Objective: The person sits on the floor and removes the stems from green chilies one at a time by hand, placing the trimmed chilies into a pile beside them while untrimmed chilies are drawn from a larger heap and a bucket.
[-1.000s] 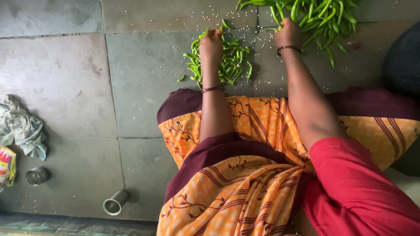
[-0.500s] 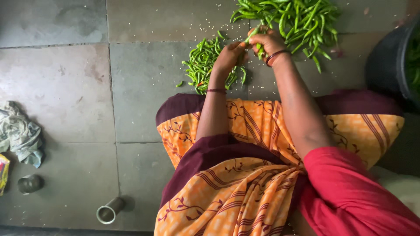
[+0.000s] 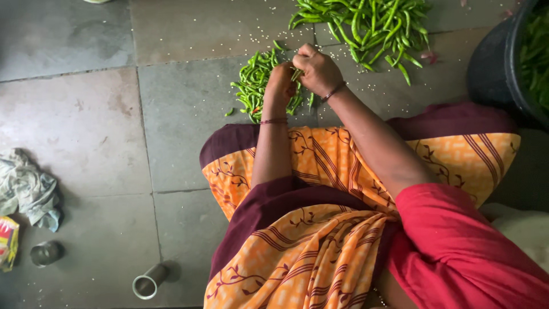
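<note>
Head view: the person sits on a grey stone floor (image 3: 171, 109), and both hands meet over a single green chilli (image 3: 297, 74) held just above the near heap.

The chilli is light, thin and firm enough to snap, with a smooth, waxy skin that could slip. It likely handles best pinched near the stem end, where the cap gives a rougher purchase, and the pod should bruise or break if squeezed hard.

The left hand (image 3: 280, 84) has its fingers curled closed around one end of the chilli. The right hand (image 3: 318, 70) is also closed, its fingers bunched in a pinch on the other end, touching the left hand. How much of the pod sits inside each grip is hidden.

Directly under the hands lies the smaller pile of chillies (image 3: 257, 86). A bigger, looser pile of chillies (image 3: 366, 26) lies beyond the hands, near the far edge of the view. A dark tub (image 3: 497, 68) with more green pods stands at the right edge.

Well apart, at the left edge, lie a crumpled cloth (image 3: 26, 189), a small metal cup (image 3: 46, 253) and a metal tumbler (image 3: 147, 281) on its side.
</note>
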### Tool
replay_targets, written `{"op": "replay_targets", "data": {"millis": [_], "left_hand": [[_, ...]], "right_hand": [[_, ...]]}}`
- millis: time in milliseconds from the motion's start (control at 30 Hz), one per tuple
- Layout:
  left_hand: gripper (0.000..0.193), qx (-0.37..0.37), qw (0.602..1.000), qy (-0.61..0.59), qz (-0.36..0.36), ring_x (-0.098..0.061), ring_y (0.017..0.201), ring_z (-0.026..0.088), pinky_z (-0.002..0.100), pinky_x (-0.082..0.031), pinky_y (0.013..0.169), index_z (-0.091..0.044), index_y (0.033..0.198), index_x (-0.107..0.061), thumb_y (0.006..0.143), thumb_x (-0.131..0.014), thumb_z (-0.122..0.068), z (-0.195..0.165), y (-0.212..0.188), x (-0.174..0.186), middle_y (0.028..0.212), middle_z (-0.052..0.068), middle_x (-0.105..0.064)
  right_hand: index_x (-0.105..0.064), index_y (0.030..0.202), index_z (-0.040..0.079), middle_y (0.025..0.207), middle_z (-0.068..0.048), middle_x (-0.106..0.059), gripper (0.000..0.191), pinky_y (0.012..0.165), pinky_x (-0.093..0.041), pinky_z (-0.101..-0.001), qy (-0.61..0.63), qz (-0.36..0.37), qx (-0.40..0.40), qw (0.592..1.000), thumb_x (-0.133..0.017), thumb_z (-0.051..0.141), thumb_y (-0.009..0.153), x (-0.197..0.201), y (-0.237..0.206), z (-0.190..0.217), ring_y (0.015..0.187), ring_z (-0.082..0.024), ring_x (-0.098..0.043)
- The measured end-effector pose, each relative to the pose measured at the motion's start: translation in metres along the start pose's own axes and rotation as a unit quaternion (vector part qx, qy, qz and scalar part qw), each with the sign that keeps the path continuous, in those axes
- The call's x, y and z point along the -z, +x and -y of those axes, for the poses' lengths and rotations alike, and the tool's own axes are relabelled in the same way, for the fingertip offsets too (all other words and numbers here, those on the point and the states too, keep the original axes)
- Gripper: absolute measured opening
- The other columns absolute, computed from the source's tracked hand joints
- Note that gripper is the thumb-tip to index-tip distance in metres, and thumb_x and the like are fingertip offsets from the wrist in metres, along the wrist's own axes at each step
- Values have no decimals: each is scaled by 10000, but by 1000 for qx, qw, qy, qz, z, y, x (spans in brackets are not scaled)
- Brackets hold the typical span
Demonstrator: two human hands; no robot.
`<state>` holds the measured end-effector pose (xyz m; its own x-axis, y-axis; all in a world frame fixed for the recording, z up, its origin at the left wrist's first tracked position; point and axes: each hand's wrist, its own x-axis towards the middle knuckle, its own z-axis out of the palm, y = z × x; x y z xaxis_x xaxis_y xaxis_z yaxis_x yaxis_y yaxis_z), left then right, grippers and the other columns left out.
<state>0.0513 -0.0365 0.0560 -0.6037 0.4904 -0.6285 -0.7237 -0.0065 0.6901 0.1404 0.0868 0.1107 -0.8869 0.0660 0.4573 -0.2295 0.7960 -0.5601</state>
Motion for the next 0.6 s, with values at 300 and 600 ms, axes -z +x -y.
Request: {"op": "replay_targets", "data": {"millis": [300, 600], "left_hand": [[292, -125, 954, 236, 133, -400, 506, 100, 305, -287, 471, -32, 795, -691, 971, -596, -244, -10, -7, -21, 623, -10, -514], [397, -161, 975, 137, -62, -387, 482, 68, 268, -324, 442, -34, 1128, -663, 1041, -467, -369, -7, -1, -16, 673, -6, -533]], "right_hand": [[-634, 874, 80, 778, -35, -658, 180, 616, -506, -282, 533, -151, -363, 749, -731, -36, 777, 8, 25, -49, 698, -146, -636], [-717, 1083, 82, 920, -23, -728, 273, 683, -590, -237, 585, 57, -398, 704, -747, 19, 818, 10, 16, -39, 828, -131, -705]]}}
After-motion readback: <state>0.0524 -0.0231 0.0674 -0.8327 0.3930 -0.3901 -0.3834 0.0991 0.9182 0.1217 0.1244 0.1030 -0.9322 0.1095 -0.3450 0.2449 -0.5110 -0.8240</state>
